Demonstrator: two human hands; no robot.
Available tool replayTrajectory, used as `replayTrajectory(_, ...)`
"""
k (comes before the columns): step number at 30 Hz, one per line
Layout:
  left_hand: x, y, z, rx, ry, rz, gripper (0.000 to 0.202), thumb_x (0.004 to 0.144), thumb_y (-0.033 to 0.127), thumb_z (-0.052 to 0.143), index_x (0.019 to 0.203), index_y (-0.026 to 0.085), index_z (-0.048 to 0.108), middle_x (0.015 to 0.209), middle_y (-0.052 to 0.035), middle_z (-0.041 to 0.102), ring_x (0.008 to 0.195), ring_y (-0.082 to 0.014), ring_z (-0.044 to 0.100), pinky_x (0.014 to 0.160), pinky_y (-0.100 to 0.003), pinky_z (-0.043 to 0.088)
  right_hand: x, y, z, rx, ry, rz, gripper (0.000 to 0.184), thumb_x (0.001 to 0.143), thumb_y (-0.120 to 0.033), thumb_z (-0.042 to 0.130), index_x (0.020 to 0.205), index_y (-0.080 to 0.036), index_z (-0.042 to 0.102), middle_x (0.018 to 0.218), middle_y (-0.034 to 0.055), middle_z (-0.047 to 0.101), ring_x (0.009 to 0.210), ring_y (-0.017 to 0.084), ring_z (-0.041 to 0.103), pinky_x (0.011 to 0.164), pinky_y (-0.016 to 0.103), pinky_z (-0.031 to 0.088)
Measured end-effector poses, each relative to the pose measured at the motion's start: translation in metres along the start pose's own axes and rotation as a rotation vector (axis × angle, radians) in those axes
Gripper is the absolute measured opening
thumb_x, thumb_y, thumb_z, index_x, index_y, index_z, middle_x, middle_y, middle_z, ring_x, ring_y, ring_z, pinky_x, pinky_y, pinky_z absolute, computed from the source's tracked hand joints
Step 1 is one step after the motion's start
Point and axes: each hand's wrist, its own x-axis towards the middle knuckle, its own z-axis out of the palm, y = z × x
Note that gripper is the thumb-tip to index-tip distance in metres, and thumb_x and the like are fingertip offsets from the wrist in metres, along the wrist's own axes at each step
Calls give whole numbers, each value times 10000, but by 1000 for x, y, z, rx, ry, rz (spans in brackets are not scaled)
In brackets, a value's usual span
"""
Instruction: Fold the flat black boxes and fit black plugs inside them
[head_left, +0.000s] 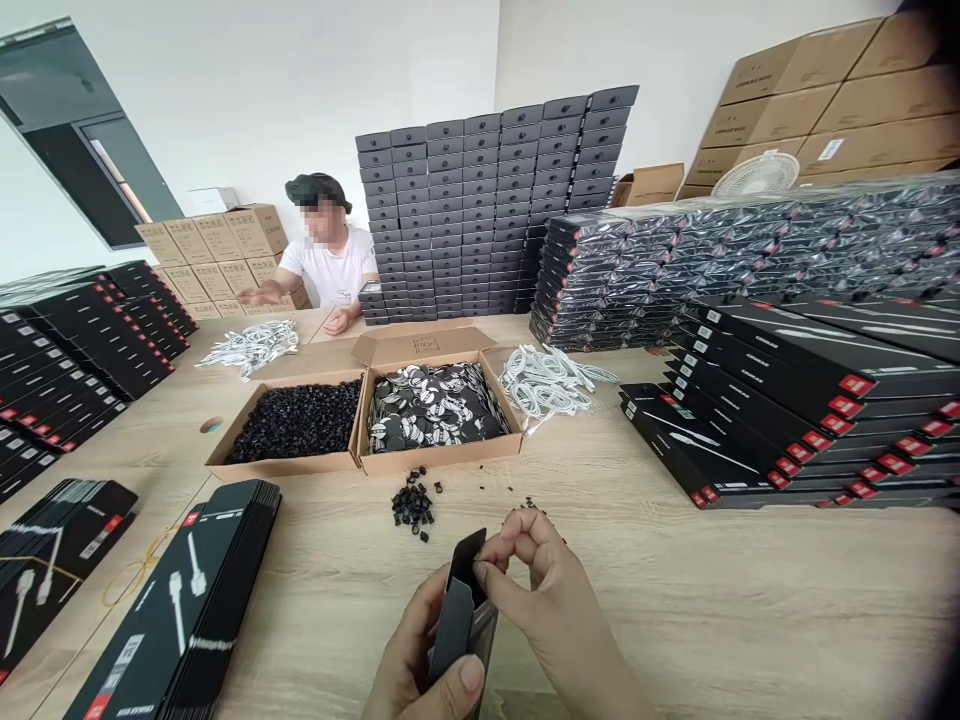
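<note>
Head-worn view looking down at my hands over a pale wooden surface. Far ahead of my hands rises a wall of stacked dark-grey boxes, with brown cartons piled beyond and to the right. A person in a white T-shirt sits across the surface, ahead and to the left. Rows of black boxes with red labels lie to the right of my hands, and a stack of flat black printed cards lies to the left. Directly ahead stand two open cardboard trays: one of small black pieces, the other of black-and-white round discs. A bundle of white cables lies just right of them. A small heap of black pieces sits just ahead of my hands.

My left hand is closed around the lower part of a narrow black card box, which stands tilted. My right hand is half closed, its fingertips at the box's open top; I cannot tell whether they pinch anything. The box appears light and thin, so its long sides seem the safest hold, not its flap.
</note>
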Motion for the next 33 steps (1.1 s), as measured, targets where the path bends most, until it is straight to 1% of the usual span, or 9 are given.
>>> replayTrajectory(6,-2,5,-6,315,59,-40,643,700,418,787,1299,266,610,1363,-104,606,1243,-343,551,1077,-450,393,1,-3,-3,-119,23,-40,194,723,-224,661,759,-232,470,692,-35,588,706,166,545,682,284,438)
replayTrajectory(10,-4,9,-9,78,23,-25,511,728,405,773,1221,325,664,1323,-46,647,1288,-298,525,1108,-412,364,5,-12,-16,-195,-225,1,135,732,-262,698,808,-203,604,792,14,684,795,200,614,738,303,441)
replayTrajectory(12,-5,8,-10,-31,-6,-64,469,744,404,760,1202,360,670,1284,-28,674,1271,-296,543,1100,-429,375,7,-14,-20,-246,-249,-34,103,746,-290,695,755,-199,647,771,12,675,775,198,606,731,302,432)
replayTrajectory(18,-3,-9,-16,-92,33,-112,509,669,364,822,1161,301,706,1236,-81,700,1222,-360,573,1066,-500,401,8,1,-17,-398,-14,-142,165,763,-361,691,683,-226,640,716,6,602,786,222,558,764,340,426)
replayTrajectory(22,4,-20,-35,-146,318,-72,490,685,425,792,1151,303,697,1126,-32,756,1164,-312,624,1009,-412,475,-1,19,-19,-178,121,-107,364,786,-571,643,960,-251,629,966,49,627,980,247,569,888,373,445)
replayTrajectory(26,18,-26,-48,-197,643,45,511,764,512,683,1235,329,608,998,40,787,1082,-258,673,954,-351,520,-27,44,-15,95,-267,133,598,709,-723,631,1070,-248,674,1022,68,682,1021,268,614,919,393,465)
replayTrajectory(29,31,-20,-40,-214,660,65,564,758,575,644,1228,264,612,1072,-15,767,1089,-307,665,984,-416,511,-40,59,-15,147,-463,232,608,717,-758,572,979,-235,737,861,63,717,940,289,645,894,405,478)
replayTrajectory(31,35,-7,-39,-173,611,130,574,722,571,684,1192,246,627,1246,-55,690,1179,-347,605,1051,-472,451,-35,58,-29,88,-382,194,628,770,-737,516,1096,-235,706,882,59,717,902,281,648,855,412,493)
replayTrajectory(33,35,14,-49,-42,610,287,594,709,527,723,1223,261,593,1404,-65,569,1274,-367,518,1116,-523,359,-15,47,-58,-121,-137,59,618,826,-660,511,1275,-243,596,1014,66,696,925,263,631,845,408,495)
